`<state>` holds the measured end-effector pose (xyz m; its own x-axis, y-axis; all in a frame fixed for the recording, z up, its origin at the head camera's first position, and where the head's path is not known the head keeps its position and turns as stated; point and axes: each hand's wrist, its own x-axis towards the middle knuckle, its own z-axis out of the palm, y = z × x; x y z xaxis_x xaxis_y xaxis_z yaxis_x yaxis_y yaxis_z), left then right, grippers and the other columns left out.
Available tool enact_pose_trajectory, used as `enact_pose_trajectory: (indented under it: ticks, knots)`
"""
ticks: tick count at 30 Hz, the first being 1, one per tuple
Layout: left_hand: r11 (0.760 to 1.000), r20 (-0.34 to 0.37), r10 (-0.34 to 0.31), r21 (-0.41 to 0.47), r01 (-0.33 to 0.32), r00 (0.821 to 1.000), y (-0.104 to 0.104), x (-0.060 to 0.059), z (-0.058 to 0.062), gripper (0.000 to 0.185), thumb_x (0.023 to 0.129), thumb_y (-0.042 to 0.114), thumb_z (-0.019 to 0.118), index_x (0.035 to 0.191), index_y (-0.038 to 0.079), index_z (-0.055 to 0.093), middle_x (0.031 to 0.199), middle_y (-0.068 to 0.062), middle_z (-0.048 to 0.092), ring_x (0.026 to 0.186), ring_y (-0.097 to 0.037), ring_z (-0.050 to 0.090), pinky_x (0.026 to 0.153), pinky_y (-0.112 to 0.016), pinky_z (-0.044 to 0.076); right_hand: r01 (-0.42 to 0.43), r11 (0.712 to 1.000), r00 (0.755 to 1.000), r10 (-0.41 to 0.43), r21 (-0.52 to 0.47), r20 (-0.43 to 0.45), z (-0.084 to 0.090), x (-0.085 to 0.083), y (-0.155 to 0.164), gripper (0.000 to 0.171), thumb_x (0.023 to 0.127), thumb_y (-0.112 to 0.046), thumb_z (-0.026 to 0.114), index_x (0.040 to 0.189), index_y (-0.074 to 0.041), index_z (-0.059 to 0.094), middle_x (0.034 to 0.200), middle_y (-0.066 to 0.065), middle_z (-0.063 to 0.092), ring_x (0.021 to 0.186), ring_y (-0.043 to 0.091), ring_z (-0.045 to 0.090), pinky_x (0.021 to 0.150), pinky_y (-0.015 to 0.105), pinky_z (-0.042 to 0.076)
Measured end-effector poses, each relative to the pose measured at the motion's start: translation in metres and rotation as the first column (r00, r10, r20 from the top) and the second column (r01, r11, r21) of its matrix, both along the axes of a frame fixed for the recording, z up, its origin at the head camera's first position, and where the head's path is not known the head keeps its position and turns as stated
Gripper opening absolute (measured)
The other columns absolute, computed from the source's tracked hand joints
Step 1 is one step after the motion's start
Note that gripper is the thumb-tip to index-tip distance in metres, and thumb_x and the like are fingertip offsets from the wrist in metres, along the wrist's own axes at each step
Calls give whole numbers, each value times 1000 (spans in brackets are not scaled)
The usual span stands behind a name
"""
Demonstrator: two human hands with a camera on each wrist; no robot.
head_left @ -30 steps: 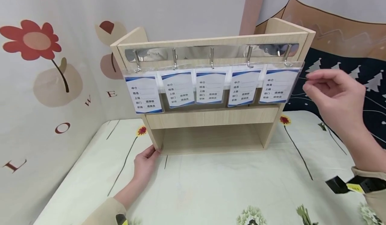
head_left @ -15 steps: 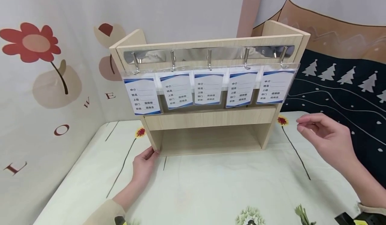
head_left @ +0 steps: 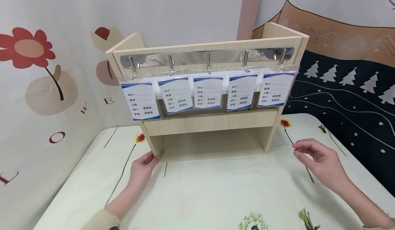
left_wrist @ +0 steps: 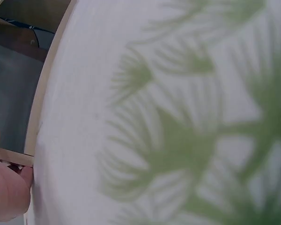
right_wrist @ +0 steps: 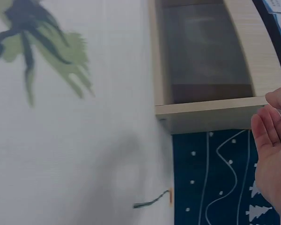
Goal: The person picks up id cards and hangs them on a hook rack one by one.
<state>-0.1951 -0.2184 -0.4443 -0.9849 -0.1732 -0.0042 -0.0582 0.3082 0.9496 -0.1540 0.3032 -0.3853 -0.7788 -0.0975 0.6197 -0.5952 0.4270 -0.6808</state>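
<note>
A light wooden shelf (head_left: 213, 122) stands on the cloth-covered surface, with a metal hook rail (head_left: 191, 58) along its upper front. Badge holders with blue-and-white cards, such as the middle badge (head_left: 208, 92), hang from its hooks in a row. My left hand (head_left: 142, 170) grips the lower left corner of the shelf; in the left wrist view, thumb and fingers (left_wrist: 25, 176) lie on either side of the panel's edge. My right hand (head_left: 322, 161) hovers right of the shelf over the cloth, fingers loosely curled with nothing in them.
A pale cloth (head_left: 197, 192) printed with flowers covers the surface. Behind stands a light curtain (head_left: 185, 14) with a flower print, and at the right a dark blue cloth (head_left: 348, 103) with white trees. The shelf's lower compartment (head_left: 213, 144) faces forward.
My right hand has come down from beside the rightmost badge to low over the cloth. My left hand stays at the shelf's lower corner. The view has shifted slightly.
</note>
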Motion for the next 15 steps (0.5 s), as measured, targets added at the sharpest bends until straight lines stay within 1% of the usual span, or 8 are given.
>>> enact_pose_trajectory:
  ticks: [4,8,10,12,14,15]
  knots:
    - [1000,-35,8,27,-7,999,1,5,5,47,100,13,68,142,-5,56,137,-24,60,123,-28,61,88,-19,55,26,998,999,-27,53,31,-8,0,1,32,81,25,69,105,3,71,102,-9,72,91,1,65,85,8,50]
    - [999,-108,36,19,-34,994,4,12,13,43,100,10,68,139,-3,60,133,-20,64,113,-9,65,85,-17,55,62,988,997,-68,139,39,-14,1,2,33,83,16,75,108,-6,74,104,-15,73,89,-1,63,84,6,47]
    - [999,-140,43,2,-43,989,5,17,18,43,100,11,68,140,-3,60,133,-18,65,108,1,65,86,-15,54,73,982,996,-81,173,40,-16,1,2,32,84,13,76,110,-7,75,107,-16,72,90,-2,62,86,6,45]
    - [999,-163,47,-13,-50,986,6,22,22,43,100,12,69,139,-3,61,133,-17,65,104,8,63,86,-15,54,72,977,996,-82,200,39,-16,0,2,33,85,10,77,114,-6,74,110,-15,72,94,-4,62,89,5,43]
    - [998,-176,45,-34,-52,983,7,27,26,43,100,13,69,139,-3,60,133,-18,65,102,10,63,86,-14,54,62,974,997,-72,218,38,-15,-1,0,34,87,7,76,118,-6,73,114,-14,72,99,-6,61,91,4,41]
    - [998,-182,43,-43,-51,982,8,30,27,43,100,14,69,139,-3,61,133,-17,65,103,9,64,85,-14,54,54,972,997,-64,227,34,-15,-2,-1,35,88,6,76,121,-6,73,117,-13,71,101,-7,60,92,4,40]
